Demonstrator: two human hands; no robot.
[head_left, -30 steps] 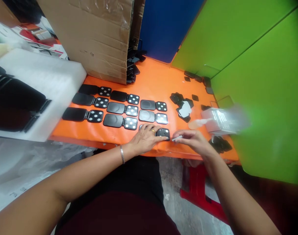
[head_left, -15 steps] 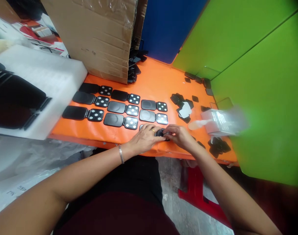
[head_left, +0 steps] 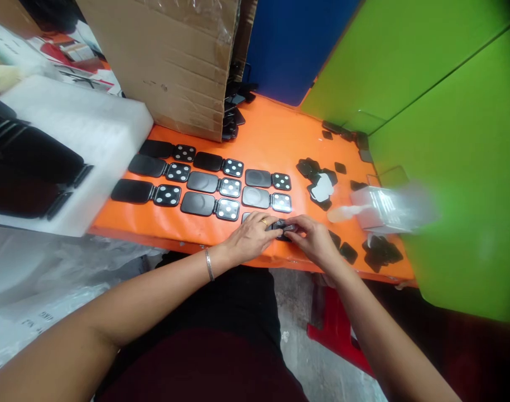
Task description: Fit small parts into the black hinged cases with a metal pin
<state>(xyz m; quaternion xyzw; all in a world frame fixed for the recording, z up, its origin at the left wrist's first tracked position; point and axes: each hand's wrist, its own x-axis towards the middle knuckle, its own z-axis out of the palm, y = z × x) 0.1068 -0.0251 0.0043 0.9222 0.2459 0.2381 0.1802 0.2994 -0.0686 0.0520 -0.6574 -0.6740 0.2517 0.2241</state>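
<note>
On the table's front edge lies a black hinged two-panel piece (head_left: 281, 223), mostly covered by my hands. My left hand (head_left: 251, 235), with a gold ring, presses it down, thumb and fingers closed around its hinge side. Thumb and fingertips of my right hand (head_left: 314, 239) are pinched together over the smaller panel; a small shiny thing seems to be between them, too hidden to name. Beyond my hands, similar hinged pieces lie opened flat in rows, including one with white dots on its small panel (head_left: 282, 202) and a grey larger panel (head_left: 255, 197).
A cardboard box (head_left: 175, 72) of black parts stands at the back. White foam (head_left: 112, 111) is on the left. Rightward are stacked black plates (head_left: 308, 167), white pieces (head_left: 322, 187), a clear box (head_left: 376, 209) and more black plates (head_left: 383, 254). A green panel (head_left: 460, 167) borders the table (head_left: 280, 125).
The view has shifted slightly, so the table appears a little further right. My right hand's fingertips have moved slightly over the small panel; my left hand stays on the piece.
</note>
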